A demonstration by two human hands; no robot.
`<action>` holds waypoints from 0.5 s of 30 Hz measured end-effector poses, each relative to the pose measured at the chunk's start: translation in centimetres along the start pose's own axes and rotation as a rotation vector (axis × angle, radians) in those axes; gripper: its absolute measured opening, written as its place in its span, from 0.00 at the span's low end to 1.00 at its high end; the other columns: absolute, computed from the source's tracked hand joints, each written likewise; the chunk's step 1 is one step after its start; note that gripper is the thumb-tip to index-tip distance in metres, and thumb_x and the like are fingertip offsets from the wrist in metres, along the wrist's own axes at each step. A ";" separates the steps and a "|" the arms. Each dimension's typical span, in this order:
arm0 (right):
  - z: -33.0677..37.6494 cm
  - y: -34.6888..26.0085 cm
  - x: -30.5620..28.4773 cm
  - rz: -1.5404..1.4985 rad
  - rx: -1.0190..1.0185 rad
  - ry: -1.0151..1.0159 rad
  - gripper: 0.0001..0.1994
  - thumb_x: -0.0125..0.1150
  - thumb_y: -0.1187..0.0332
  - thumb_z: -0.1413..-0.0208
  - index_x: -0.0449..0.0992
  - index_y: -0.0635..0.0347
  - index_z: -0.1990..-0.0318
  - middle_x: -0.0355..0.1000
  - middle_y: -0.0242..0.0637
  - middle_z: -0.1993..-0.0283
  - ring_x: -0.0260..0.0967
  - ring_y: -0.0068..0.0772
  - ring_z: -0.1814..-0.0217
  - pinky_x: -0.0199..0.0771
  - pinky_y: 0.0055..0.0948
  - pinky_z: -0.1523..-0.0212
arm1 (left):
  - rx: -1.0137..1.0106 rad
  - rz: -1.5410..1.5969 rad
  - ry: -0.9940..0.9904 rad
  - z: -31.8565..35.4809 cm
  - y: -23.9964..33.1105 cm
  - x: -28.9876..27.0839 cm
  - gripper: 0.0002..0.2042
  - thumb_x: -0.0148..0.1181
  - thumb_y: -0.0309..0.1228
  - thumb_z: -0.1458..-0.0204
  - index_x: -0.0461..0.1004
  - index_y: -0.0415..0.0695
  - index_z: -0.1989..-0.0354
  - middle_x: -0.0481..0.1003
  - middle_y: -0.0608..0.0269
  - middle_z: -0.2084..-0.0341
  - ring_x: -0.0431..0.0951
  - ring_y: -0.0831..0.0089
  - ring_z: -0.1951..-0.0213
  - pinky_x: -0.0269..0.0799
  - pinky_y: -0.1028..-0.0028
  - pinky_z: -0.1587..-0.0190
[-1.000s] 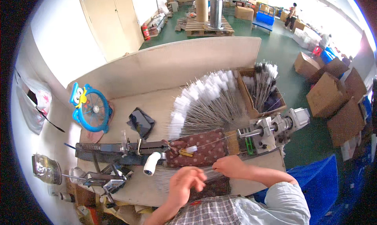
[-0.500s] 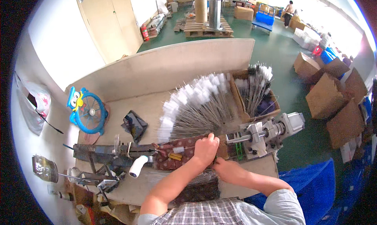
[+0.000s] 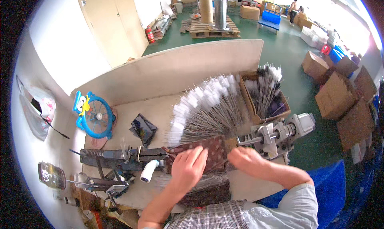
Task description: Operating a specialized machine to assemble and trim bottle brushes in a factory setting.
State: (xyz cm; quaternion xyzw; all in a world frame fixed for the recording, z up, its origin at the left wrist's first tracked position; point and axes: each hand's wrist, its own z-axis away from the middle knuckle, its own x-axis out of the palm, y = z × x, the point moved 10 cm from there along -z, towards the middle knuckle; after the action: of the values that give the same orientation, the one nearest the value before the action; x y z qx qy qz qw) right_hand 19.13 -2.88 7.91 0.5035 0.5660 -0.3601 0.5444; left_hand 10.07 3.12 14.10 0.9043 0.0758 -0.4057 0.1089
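Note:
My left hand (image 3: 188, 167) lies over a brown spotted cloth (image 3: 215, 151) on the bench, its fingers stretched forward and slightly apart. Whatever is under its palm is hidden. To the right, my right hand (image 3: 245, 158) has curled fingers just below the metal rod (image 3: 250, 142) of a clamp-like machine (image 3: 276, 135); what they hold, if anything, cannot be made out. Beyond the cloth, many thin wire-stemmed brushes with white bristle heads (image 3: 204, 103) are fanned out. A bundle of clear thin wires (image 3: 196, 184) lies on the near side of the cloth.
A cardboard box (image 3: 266, 117) of brushes stands behind the machine. At left are a metal fixture (image 3: 104, 159), a white nozzle (image 3: 149, 171), a black plastic bag (image 3: 143, 130) and a blue toy-shaped fan (image 3: 96, 117). A blue bin (image 3: 326, 189) sits at lower right; people are far off.
My hands have moved apart: the left slid left and down over the small yellow and white pieces on the cloth, the right shifted right toward the rod. The view has shifted slightly.

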 end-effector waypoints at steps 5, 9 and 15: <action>-2.3 4.9 -2.4 -0.092 0.125 0.140 0.04 0.57 0.70 0.63 0.69 0.54 0.76 0.65 0.33 0.75 0.70 0.36 0.69 0.70 0.35 0.72 | 0.084 0.158 0.050 3.7 2.8 -5.0 0.12 0.63 0.23 0.62 0.75 0.40 0.65 0.74 0.61 0.66 0.75 0.67 0.66 0.70 0.71 0.64; -3.3 8.9 3.2 -0.200 0.351 -0.227 0.09 0.54 0.74 0.61 0.75 0.58 0.69 0.73 0.35 0.66 0.71 0.41 0.59 0.70 0.40 0.64 | -0.118 0.222 0.015 7.6 -0.5 -3.4 0.09 0.62 0.22 0.60 0.75 0.38 0.68 0.75 0.57 0.70 0.76 0.63 0.68 0.71 0.68 0.66; -2.5 9.6 -0.2 -0.037 0.274 -0.018 0.02 0.58 0.71 0.63 0.75 0.55 0.78 0.73 0.39 0.75 0.74 0.41 0.65 0.74 0.36 0.70 | -0.400 0.258 -0.024 9.7 -3.2 -0.9 0.08 0.60 0.25 0.56 0.75 0.37 0.68 0.76 0.53 0.70 0.76 0.56 0.64 0.71 0.65 0.59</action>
State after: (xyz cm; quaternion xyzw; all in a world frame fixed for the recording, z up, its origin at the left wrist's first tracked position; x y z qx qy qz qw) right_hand 27.75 1.71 9.81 0.5595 0.5158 -0.4485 0.4689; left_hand 1.79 3.69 8.07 0.8620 0.0370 -0.3760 0.3379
